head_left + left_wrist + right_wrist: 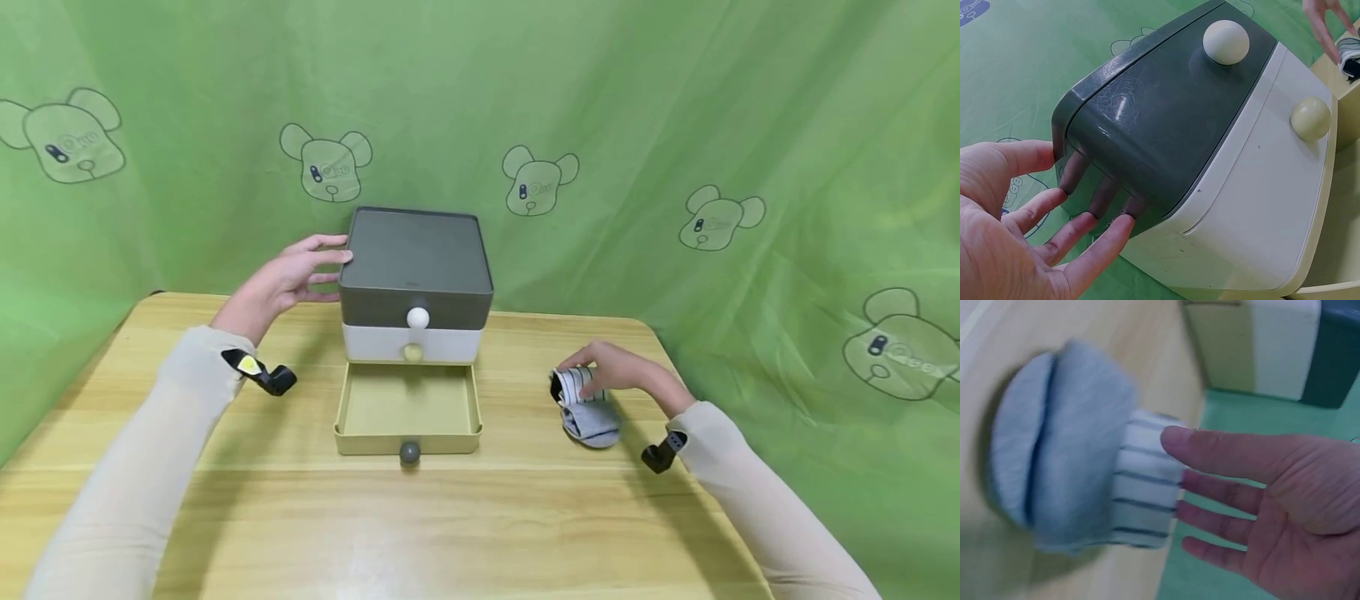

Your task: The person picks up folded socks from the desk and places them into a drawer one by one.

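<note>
In the head view my left hand (288, 271) is at the left side of a small stacked drawer box (420, 250). Its fingers are spread, with fingertips at the dark top drawer (1147, 119) in the left wrist view. Below it comes a white drawer (1254, 181), then a pulled-out yellow drawer (408, 400). My right hand (615, 367) is over a striped sock (581, 385), its thumb over the fabric and its fairly straight fingers at the far edge. A folded grey sock (592, 422) lies against the striped one.
The wooden table (480, 525) carries the box and socks. A green curtain (600, 75) with bear-head prints hangs behind and to the right. The yellow drawer sticks out toward the front, with a dark round knob (409, 452).
</note>
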A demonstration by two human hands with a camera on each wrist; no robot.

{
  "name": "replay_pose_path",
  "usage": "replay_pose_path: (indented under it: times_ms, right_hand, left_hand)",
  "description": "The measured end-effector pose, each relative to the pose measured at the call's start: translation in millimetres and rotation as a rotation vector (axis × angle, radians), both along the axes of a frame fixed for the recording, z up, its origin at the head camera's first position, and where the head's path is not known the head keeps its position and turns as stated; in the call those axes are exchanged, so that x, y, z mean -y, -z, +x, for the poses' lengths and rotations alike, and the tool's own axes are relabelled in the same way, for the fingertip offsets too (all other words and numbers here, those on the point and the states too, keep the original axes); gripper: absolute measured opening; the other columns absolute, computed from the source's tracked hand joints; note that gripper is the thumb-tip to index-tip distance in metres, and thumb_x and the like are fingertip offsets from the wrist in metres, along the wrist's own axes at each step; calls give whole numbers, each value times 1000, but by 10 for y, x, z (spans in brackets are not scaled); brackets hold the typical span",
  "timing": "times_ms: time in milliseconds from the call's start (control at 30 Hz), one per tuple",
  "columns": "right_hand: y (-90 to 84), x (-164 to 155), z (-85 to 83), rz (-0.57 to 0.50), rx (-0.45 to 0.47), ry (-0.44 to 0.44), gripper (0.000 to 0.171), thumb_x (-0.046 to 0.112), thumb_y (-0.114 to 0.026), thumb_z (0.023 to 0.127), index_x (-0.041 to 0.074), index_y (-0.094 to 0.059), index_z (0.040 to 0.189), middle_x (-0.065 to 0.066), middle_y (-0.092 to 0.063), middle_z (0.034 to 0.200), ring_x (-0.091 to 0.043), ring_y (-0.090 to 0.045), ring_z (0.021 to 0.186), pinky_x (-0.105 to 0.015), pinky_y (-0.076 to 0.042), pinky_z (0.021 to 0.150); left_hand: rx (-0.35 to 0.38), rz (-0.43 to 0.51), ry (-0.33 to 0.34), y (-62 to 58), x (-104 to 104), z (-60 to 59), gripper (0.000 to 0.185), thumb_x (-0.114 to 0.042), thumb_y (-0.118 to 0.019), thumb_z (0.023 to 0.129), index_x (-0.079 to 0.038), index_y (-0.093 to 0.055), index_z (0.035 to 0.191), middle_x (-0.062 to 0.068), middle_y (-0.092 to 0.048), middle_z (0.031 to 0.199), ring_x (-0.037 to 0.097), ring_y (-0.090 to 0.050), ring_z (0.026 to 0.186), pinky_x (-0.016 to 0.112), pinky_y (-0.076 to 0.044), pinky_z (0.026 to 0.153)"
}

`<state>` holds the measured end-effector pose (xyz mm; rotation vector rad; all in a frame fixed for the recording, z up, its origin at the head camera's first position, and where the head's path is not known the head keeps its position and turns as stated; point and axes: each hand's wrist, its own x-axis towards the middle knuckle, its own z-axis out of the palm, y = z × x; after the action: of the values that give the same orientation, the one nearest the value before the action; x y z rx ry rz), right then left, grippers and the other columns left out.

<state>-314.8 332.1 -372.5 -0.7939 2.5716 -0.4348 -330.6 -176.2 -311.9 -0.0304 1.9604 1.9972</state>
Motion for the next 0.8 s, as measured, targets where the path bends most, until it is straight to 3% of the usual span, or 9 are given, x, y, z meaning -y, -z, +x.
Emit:
replay_pose_path:
  times_ms: [233, 433, 533, 800]
  right_hand:
    - [253, -75, -117, -37, -32, 26, 55, -5, -81, 79, -3, -65, 132, -26, -65, 134, -45, -59, 124, -55, -55, 102]
    - [347, -97, -217, -41, -34, 2, 49, -5, -82, 78, -4, -69, 125, -23, -71, 123, -34, -67, 108, -40, -61, 88]
    - [361, -109, -264, -37, -33, -6, 47, -3, -83, 77, -4, -70, 122, -22, -72, 121, -31, -68, 104, -39, -61, 87]
    - [364, -95, -382, -75, 76, 48, 40, -1, -82, 81, -2, -73, 120, -16, -75, 111, -20, -69, 93, -30, -61, 79]
  left_hand:
    - [0, 1, -1, 4, -3, -1, 69, -23, -62, 102, -21, -26, 161, 9, -29, 164, 38, -29, 152, 55, -37, 122]
    - [3, 9, -3, 5, -7, 7, 69, -23, -62, 103, -21, -26, 161, 11, -25, 166, 38, -29, 152, 55, -37, 122]
    - [1, 6, -10, 8, -11, -3, 67, -23, -61, 103, -22, -27, 161, 11, -26, 166, 38, -31, 151, 55, -37, 122]
    - [-6, 9, -4, 8, 9, -3, 68, -22, -61, 103, -22, -26, 162, 12, -24, 167, 38, -30, 152, 56, -37, 122]
